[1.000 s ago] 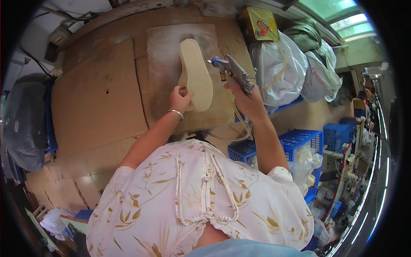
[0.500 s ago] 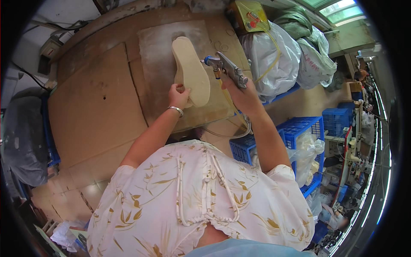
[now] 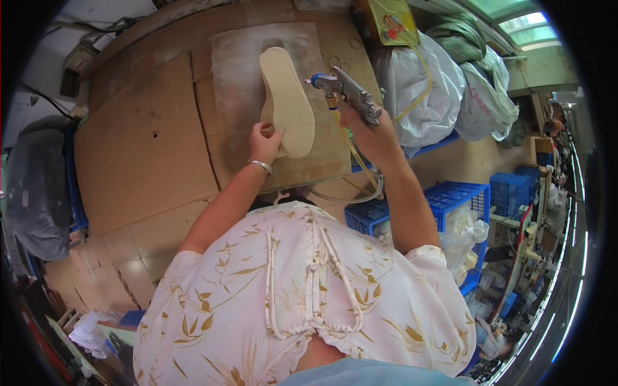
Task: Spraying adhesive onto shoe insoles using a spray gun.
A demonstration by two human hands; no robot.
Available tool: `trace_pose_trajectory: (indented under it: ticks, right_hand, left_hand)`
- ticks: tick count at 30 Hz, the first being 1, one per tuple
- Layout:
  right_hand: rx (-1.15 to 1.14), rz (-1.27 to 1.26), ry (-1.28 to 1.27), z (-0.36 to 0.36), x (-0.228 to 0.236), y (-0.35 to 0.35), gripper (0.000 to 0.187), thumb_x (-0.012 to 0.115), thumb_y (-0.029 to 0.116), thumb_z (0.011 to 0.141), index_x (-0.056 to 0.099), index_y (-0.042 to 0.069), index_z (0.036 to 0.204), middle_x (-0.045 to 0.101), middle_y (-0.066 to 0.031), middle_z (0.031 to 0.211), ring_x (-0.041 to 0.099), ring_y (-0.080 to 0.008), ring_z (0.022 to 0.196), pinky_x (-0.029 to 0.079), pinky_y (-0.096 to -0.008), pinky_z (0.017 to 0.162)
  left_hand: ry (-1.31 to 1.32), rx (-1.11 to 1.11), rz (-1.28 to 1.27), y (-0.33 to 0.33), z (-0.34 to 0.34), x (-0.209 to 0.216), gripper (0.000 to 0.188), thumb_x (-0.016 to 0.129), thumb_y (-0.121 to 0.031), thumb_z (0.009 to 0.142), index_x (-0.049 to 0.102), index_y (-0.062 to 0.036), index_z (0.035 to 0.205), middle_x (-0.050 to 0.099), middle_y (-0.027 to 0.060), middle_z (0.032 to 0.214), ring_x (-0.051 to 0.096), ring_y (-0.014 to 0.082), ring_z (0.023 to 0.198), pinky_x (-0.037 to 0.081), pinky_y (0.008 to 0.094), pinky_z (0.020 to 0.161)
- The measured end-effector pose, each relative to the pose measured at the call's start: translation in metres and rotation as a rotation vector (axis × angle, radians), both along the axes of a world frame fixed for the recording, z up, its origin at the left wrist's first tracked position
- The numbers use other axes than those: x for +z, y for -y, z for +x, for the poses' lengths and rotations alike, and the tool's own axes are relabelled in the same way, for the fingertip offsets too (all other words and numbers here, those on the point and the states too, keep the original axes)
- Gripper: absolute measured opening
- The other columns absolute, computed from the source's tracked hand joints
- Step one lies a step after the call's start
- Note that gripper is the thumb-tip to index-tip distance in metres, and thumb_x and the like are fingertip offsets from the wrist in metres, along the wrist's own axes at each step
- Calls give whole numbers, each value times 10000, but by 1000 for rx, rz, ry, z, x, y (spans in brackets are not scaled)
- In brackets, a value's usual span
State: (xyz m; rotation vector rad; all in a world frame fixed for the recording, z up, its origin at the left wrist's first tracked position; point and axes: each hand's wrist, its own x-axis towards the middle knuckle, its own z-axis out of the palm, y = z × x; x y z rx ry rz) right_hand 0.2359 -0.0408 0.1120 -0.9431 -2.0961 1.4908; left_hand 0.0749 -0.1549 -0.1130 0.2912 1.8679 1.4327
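A stack of cream-coloured shoe insoles (image 3: 291, 106) lies on a dusty, whitened square sheet (image 3: 235, 77) on the cardboard-covered table. My left hand (image 3: 264, 144) pinches the stack's near left edge between thumb and fingers. To the right, my right hand (image 3: 373, 136) is wrapped round the handle of a metal spray gun (image 3: 355, 93). The gun's blue-ringed nozzle points left at the insoles, a small gap away from them. A yellowish hose (image 3: 356, 154) hangs down from the gun. Some fingers of my right hand are hidden behind the gun.
Brown cardboard (image 3: 141, 141) covers the table's left side. A yellow can (image 3: 388, 22) stands at the far right, near white plastic sacks (image 3: 418, 83). Blue crates (image 3: 450, 196) holding plastic bags stand at the right. A dark plastic bag (image 3: 42, 193) is at the far left.
The spray gun has shifted slightly away from me, its nozzle now beside a part of the insoles a little farther off. My left hand keeps its pinch. The whole view has shifted slightly.
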Motion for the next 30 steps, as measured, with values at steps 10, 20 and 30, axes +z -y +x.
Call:
trace_pose_trajectory:
  ticks: [10,20,30]
  right_hand:
    - [-4,12,12,6,-3,-5,129,567,161,918,576,34,940,476,50,697,407,-43,633,358,-219,550]
    - [-39,-47,92,5,6,-12,136,584,175,909,587,44,943,495,53,688,421,-37,603,361,-218,528]
    - [63,-25,11,13,-7,-35,135,586,182,905,586,48,924,481,54,671,412,-35,604,356,-222,527]
  left_hand:
    - [183,-46,-120,24,26,25,537,736,-263,779,437,49,1099,613,127,858,625,182,556,502,253,441]
    - [-853,-279,-162,22,48,44,1046,812,-383,607,211,16,1364,334,231,1319,395,364,1206,378,434,976]
    - [-835,-192,-186,21,61,29,1075,810,-382,619,175,23,1387,340,235,1330,429,389,1180,405,437,948]
